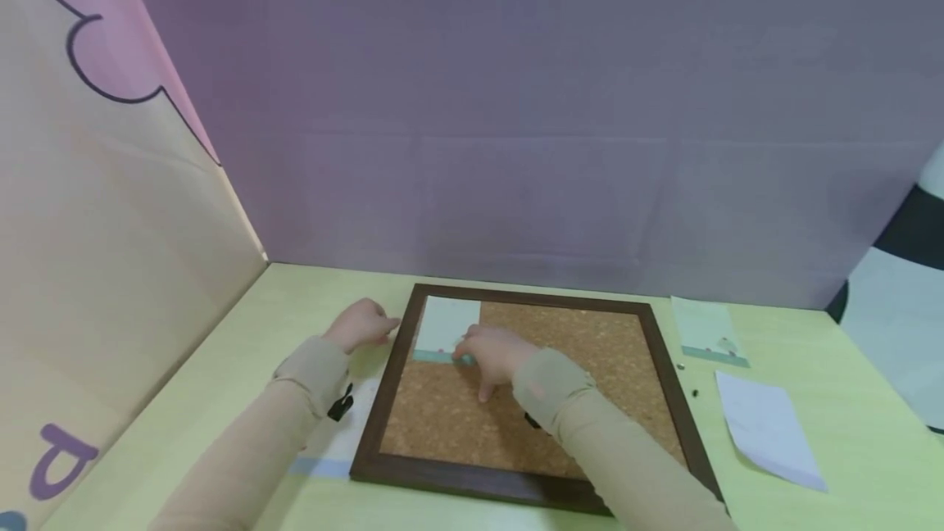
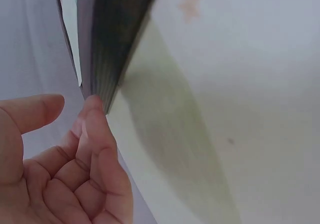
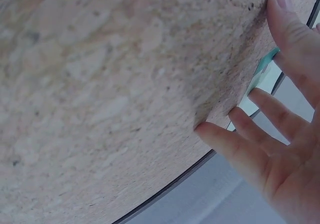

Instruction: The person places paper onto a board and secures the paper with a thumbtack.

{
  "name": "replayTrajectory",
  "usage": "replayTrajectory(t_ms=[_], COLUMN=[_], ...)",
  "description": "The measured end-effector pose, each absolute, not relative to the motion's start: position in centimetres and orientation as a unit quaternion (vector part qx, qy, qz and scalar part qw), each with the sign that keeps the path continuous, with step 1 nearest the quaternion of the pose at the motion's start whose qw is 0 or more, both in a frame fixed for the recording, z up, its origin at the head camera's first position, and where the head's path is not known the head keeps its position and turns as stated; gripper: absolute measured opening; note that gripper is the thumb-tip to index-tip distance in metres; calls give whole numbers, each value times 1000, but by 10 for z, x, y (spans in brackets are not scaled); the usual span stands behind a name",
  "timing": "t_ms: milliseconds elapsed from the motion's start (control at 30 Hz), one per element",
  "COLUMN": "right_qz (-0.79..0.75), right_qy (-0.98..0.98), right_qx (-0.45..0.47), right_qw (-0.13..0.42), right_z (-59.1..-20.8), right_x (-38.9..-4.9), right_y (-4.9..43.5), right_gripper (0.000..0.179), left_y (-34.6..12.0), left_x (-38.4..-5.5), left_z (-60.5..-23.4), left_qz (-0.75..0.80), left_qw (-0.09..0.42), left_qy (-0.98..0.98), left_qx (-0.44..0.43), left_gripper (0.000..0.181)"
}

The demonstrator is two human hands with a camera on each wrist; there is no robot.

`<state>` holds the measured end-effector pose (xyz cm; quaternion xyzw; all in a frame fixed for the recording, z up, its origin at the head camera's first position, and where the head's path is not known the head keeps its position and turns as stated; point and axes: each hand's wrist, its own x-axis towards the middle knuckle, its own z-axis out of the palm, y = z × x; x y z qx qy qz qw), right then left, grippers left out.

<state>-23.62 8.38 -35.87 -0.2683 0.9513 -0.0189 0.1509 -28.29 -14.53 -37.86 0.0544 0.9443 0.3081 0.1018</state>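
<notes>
A cork board (image 1: 450,420) with a dark brown wooden frame lies flat on the table. On its upper left corner area rests a white sheet of paper (image 1: 446,318) with a green strip along the bottom. My right hand (image 1: 497,353) is over this sheet; in the right wrist view its spread fingertips touch the sheet and the cork, with the thumb apart. Beside the frame's left edge is my left hand (image 1: 360,324), its loosely bent fingers at the frame's outer side (image 2: 117,34) in the left wrist view. The thumb stands away, and nothing is gripped.
Right of the board lie a similar green-striped sheet (image 1: 708,330), a blank-looking white sheet (image 1: 767,428) and two tiny dark items, one a small pin-like piece (image 1: 695,393). Another sheet with a blue strip (image 1: 320,465) lies under my left forearm. A purple-grey backdrop (image 1: 531,121) rises behind.
</notes>
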Motion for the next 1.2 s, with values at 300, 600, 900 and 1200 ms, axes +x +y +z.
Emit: replayTrajectory(t_ms=[300,600,900,1200], right_qz=[-13,-6,-14,-12], right_qy=[951,950,951,950], right_qx=[-270,-277,-275,-277], right_qw=[148,140,143,143], right_z=[-358,-359,-360,-360], right_x=[-235,-236,-237,-237], right_y=[84,85,87,88], right_gripper=[67,67,67,67], left_y=[-153,-171,-204,-232], left_x=[-272,-264,-265,-262], left_z=[-379,-377,-373,-373], left_qz=[334,340,344,317], left_qw=[106,93,35,20], left_qy=[935,933,934,946], left_qx=[54,66,90,63], left_gripper=[33,28,33,33])
